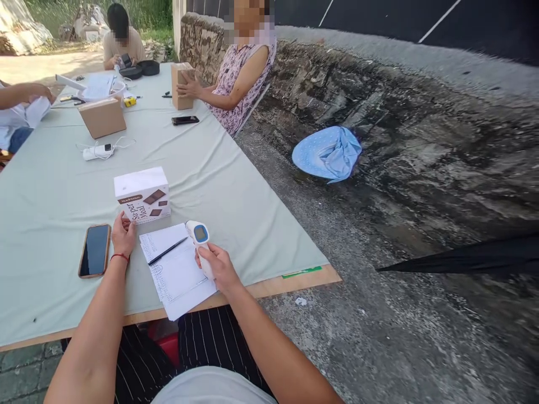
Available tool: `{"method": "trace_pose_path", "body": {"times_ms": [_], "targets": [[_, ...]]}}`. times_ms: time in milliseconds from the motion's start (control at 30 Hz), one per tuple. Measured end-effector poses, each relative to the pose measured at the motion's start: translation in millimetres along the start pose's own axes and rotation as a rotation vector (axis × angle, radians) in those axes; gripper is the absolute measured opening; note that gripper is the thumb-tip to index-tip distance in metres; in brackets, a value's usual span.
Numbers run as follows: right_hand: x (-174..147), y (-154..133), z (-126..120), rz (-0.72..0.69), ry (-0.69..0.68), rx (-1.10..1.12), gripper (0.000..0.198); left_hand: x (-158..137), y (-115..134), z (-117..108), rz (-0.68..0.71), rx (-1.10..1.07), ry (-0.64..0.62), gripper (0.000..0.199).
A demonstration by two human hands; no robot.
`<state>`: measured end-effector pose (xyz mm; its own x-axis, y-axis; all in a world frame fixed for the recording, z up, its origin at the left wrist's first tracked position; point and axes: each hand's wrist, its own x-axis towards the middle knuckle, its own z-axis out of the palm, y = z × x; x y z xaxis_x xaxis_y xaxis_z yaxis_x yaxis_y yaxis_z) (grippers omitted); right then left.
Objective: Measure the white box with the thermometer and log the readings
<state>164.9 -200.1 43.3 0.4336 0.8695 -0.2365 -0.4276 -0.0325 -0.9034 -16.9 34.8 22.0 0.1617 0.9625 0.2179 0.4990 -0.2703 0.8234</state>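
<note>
Lg tbl (330, 275) w/ pale cloth (236, 207), grey concrete flr (320, 348), rough stone wall (421, 151) R, sunlit greenery (154, 17) behind

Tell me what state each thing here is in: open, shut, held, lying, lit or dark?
Thermometer, held in the right hand; display too small to read.
Printed box, top closed; left hand at its corner.
Near phone, lying flat; screen dark.
Papers, flat, overlapping.
Pen, lying on the papers.
Brown box, looks closed.
White device, lying down.
Far phone, lying flat.
Blue cloth, crumpled.
</note>
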Motion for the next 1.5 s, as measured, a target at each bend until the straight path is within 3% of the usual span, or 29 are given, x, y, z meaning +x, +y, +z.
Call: {"method": "trace_pose_path", "body": {"times_ms": [133,233,367,500,600,667,767,867,1033,1133,1300,1500], "targets": [[15,5,-16,-0.089,0.094,-0.326,0.038,-4,0,-7,-0.099,-0.093,-0.104,0.062],[27,6,-27,-0.142,0.226,-0.739,0.039,-26,4,-14,0.049,0.056,-0.126,0.068],[39,6,-36,-0.118,0.29,-1.131,0.033,-64,11,-14,0.263,0.337,-0.163,0.045],[45,10,-43,-0.153,0.318,-1.338,0.034,-83,15,-5,0.244,0.512,-0.175,0.032],[45,16,-45,-0.333,0.412,-1.458,0.044,-86,17,0,0.229,0.536,-0.181,0.029],[46,21,-41,-0.542,0.379,-1.457,0.043,-87,17,1,0.225,0.517,-0.197,0.029],[51,31,-31,-0.737,0.079,-1.429,0.031,-91,16,1,0.215,0.487,-0.218,0.032],[61,39,-24,-0.744,-0.156,-1.473,0.026,-95,17,0,0.201,0.466,-0.233,0.034],[67,39,-31,-0.783,-0.302,-1.406,0.02,-100,19,3,0.187,0.463,-0.217,0.036],[58,40,-37,-0.774,-0.245,-1.194,0.019,-102,22,5,0.151,0.521,-0.199,0.038],[44,56,-35,-0.607,0.162,-0.742,0.02,-102,30,6,0.119,0.594,-0.283,0.036],[41,62,-28,-0.409,0.127,-0.664,0.034,-90,52,-4,-0.008,0.584,-0.434,0.025]]}}
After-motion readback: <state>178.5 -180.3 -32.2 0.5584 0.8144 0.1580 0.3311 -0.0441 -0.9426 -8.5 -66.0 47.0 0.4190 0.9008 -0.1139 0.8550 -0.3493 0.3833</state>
